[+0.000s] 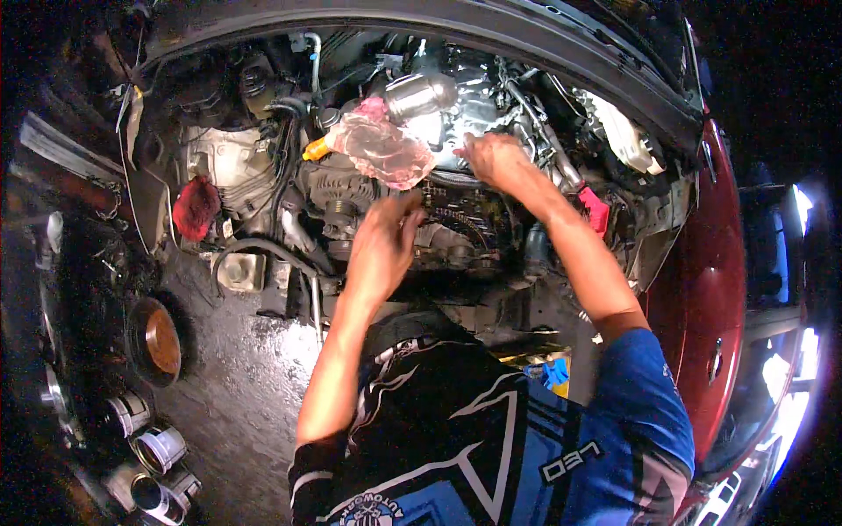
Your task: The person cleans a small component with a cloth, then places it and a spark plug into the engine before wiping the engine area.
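I lean over an open engine bay. My left hand [384,235] is at the front of the engine, beside the dark exposed engine front [460,215]. Its fingers are bent together toward the right, and what they hold, if anything, is hidden. My right hand [498,161] reaches farther in, over the brightly lit top of the engine [469,101]. Those fingers are curled in, with any small thing in them too hidden to name. Between and beyond the hands lies a crumpled pinkish, see-through wrap [381,147], next to a silver metal cylinder [421,95].
An orange-yellow tip [316,149] sticks out left of the wrap. Red cloths lie at the left [196,208] and right [594,210]. A headlight [618,131] sits far right, near the red car body [710,263]. On the floor are a round pan [158,340] and several containers [162,449].
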Available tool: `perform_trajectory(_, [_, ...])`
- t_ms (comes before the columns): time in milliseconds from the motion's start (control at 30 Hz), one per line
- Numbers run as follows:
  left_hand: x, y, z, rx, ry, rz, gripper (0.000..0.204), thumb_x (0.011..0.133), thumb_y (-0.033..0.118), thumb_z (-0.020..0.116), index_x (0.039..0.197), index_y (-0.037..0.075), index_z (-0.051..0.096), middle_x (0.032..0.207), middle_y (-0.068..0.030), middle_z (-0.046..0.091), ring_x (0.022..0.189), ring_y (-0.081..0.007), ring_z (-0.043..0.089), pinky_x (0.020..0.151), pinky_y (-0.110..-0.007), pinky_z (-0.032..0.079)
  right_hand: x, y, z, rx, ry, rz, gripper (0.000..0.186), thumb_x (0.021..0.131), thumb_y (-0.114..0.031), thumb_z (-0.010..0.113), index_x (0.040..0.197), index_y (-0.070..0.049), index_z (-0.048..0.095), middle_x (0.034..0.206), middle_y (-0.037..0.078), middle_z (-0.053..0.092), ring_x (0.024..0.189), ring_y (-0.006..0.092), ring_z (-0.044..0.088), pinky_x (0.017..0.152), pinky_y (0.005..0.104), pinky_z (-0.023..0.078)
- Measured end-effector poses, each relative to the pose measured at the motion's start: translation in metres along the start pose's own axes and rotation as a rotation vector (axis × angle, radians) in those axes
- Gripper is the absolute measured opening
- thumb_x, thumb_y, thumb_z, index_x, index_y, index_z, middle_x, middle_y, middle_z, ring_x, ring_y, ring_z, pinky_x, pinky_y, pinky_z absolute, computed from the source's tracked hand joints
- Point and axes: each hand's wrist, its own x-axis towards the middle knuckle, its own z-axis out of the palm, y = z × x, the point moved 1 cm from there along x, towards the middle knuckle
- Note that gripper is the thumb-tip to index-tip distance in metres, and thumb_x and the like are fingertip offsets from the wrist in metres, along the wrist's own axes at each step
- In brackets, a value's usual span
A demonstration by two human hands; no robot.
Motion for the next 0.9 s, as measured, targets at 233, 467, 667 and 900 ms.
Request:
perform_trajectory(233, [0.111, -0.038, 0.055, 0.318, -0.137, 0.195, 0.035, 0.08, 0.014, 0.064, 0.11, -0.003, 0.059, 0.105, -0.0239, 0.062, 0.107, -0.0454, 0.053, 0.093, -0.051, 0.043, 0.002, -0.004, -0.004, 0.075, 0.046, -0.033, 0.019, 0.084, -0.012, 0.052, 0.099, -0.002, 0.056, 0.085, 0.021, 0.065, 0.075, 0.032, 0.066, 0.066, 0.041, 0.054])
perform_trajectory(467, [0.133, -0.059, 0.091, 0.427, -0.191, 0.157, 0.05, 0.074, 0.04, 0.072, 0.098, -0.003, 0.065, 0.103, -0.0241, 0.063, 0.108, -0.0435, 0.052, 0.093, -0.059, 0.04, -0.004, 0.008, 0.006, 0.225, 0.42, -0.193, 0.016, 0.086, -0.016, 0.054, 0.086, -0.002, 0.06, 0.068, 0.016, 0.063, 0.063, 0.0315, 0.063, 0.058, 0.0403, 0.052])
perform_trajectory(667, [0.126, -0.055, 0.095, 0.414, -0.167, 0.114, 0.06, 0.069, 0.045, 0.076, 0.105, 0.0, 0.061, 0.107, -0.0195, 0.063, 0.112, -0.0394, 0.05, 0.093, -0.06, 0.038, -0.014, 0.015, 0.004, 0.394, 0.349, -0.151, 0.014, 0.081, -0.016, 0.059, 0.08, -0.003, 0.065, 0.071, 0.017, 0.065, 0.065, 0.0306, 0.066, 0.061, 0.0409, 0.053])
perform_trajectory(900, [0.127, -0.041, 0.096, 0.365, -0.202, 0.016, 0.062, 0.068, 0.042, 0.078, 0.109, 0.0, 0.058, 0.108, -0.0216, 0.061, 0.115, -0.0368, 0.049, 0.101, -0.055, 0.034, -0.006, 0.017, 0.01, 0.378, 0.549, -0.334, 0.016, 0.086, -0.016, 0.051, 0.085, -0.005, 0.063, 0.067, 0.016, 0.064, 0.063, 0.0342, 0.065, 0.057, 0.0419, 0.053])
